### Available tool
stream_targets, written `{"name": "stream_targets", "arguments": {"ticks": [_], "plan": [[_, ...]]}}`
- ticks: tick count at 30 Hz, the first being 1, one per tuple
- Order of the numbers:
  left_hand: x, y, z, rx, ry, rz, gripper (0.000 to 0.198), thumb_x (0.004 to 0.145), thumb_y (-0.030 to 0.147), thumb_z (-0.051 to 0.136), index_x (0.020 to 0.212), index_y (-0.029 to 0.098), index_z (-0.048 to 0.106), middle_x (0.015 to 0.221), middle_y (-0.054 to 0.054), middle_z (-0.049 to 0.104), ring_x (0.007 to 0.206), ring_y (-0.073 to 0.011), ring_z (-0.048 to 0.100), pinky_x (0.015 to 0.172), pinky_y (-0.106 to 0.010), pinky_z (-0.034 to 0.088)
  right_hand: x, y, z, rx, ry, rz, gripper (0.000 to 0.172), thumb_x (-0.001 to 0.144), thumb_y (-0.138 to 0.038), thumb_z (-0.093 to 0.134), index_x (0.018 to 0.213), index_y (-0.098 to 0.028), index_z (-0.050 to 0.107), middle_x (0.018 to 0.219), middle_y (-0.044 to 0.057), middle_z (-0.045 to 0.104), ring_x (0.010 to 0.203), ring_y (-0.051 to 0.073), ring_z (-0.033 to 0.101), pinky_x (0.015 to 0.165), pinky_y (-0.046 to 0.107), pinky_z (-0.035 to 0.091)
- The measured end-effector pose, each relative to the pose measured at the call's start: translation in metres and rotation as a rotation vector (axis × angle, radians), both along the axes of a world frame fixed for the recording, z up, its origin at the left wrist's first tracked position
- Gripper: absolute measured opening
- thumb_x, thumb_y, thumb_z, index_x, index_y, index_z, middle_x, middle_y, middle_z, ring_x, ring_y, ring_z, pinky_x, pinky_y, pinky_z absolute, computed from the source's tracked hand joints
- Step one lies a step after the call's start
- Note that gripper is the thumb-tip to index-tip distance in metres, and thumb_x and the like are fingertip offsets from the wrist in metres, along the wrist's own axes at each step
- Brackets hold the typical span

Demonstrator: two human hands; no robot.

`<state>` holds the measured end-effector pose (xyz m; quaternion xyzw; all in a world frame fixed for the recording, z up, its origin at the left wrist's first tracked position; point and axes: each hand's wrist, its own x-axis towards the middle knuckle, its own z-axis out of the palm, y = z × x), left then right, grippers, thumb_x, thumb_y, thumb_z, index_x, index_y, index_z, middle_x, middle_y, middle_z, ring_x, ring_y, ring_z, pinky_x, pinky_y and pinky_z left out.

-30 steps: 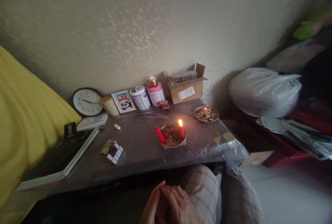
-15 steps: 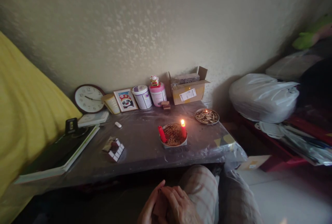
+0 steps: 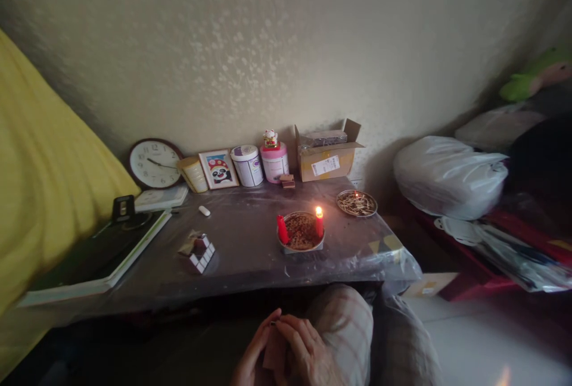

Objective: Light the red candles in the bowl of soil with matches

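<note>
Over my lap, my left hand (image 3: pixel 255 350) and my right hand (image 3: pixel 308 347) are wrapped together around a small brown matchbox (image 3: pixel 274 353). A little dark spot shows at its upper end, between the fingertips; what it is I cannot make out. Beyond them on the table stands a round tin (image 3: pixel 301 232) with a dark, grainy filling. A lit red candle (image 3: pixel 319 225) rises at its right side, and an unlit red candle (image 3: pixel 282 230) leans at its left. Further right, a metal plate (image 3: pixel 374 212) holds many used matchsticks (image 3: pixel 355 202) with one tiny glowing point.
Plastic film covers the table (image 3: pixel 241 237). On the left lie a white-sided cube puzzle (image 3: pixel 202 257) and a large book (image 3: pixel 107 255). A clock (image 3: pixel 155 163), a picture frame (image 3: pixel 218 169), two cans and a cardboard box (image 3: pixel 328 159) line the wall. Bags (image 3: pixel 451 177) are piled right.
The view has shifted slightly. My hands stay around the matchbox, with the fingers a little changed so that more of it shows. The small flame on the plate has dwindled to a glow.
</note>
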<state>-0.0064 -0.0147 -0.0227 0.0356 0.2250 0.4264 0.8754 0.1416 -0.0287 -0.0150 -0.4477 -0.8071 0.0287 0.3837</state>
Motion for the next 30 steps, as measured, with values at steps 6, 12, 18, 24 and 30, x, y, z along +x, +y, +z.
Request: {"name": "stream_targets", "arguments": {"ticks": [6,12,18,24,30], "plan": [[-0.001,0.0,-0.002,-0.003,-0.012,0.0,0.021,0.077,0.024,0.069,0.097,0.022,0.077,0.106,-0.005,0.077,0.109,-0.0218,0.065,0.103,-0.032,0.041,-0.003,-0.001,0.005,-0.003,-0.002,-0.011,0.053,0.075,-0.014,0.06,0.126,-0.016,0.047,0.113,0.011,0.069,0.098,0.024,0.069,0.084,0.037,0.06],[-0.003,0.0,0.006,-0.064,0.055,-0.007,0.016,0.08,0.023,0.066,0.091,0.02,0.077,0.099,-0.006,0.076,0.111,-0.0245,0.064,0.103,-0.035,0.042,-0.005,-0.001,0.004,-0.026,-0.02,-0.003,0.056,0.074,-0.014,0.061,0.127,-0.017,0.043,0.116,0.013,0.068,0.102,0.027,0.069,0.085,0.04,0.06],[0.0,-0.001,0.015,-0.151,-0.017,-0.011,0.021,0.085,0.022,0.057,0.089,0.015,0.076,0.098,-0.009,0.075,0.105,-0.0229,0.066,0.101,-0.035,0.044,0.001,-0.003,-0.008,-0.119,0.026,0.025,0.057,0.081,-0.021,0.064,0.134,-0.017,0.041,0.13,0.014,0.06,0.117,0.024,0.061,0.096,0.035,0.055],[0.001,-0.002,0.016,-0.1,0.04,0.027,0.019,0.082,0.023,0.061,0.093,0.016,0.075,0.1,-0.01,0.073,0.11,-0.0252,0.063,0.104,-0.038,0.041,0.0,-0.004,-0.005,-0.123,0.078,-0.006,0.054,0.08,-0.018,0.062,0.131,-0.018,0.045,0.126,0.013,0.062,0.114,0.025,0.063,0.094,0.036,0.056],[0.001,-0.002,0.018,-0.027,0.078,0.06,0.019,0.083,0.021,0.06,0.096,0.017,0.073,0.101,-0.01,0.073,0.113,-0.0252,0.061,0.104,-0.039,0.041,0.002,-0.005,0.008,-0.152,0.172,0.027,0.05,0.081,-0.02,0.063,0.128,-0.022,0.048,0.128,0.01,0.063,0.113,0.024,0.064,0.094,0.034,0.055]]}}
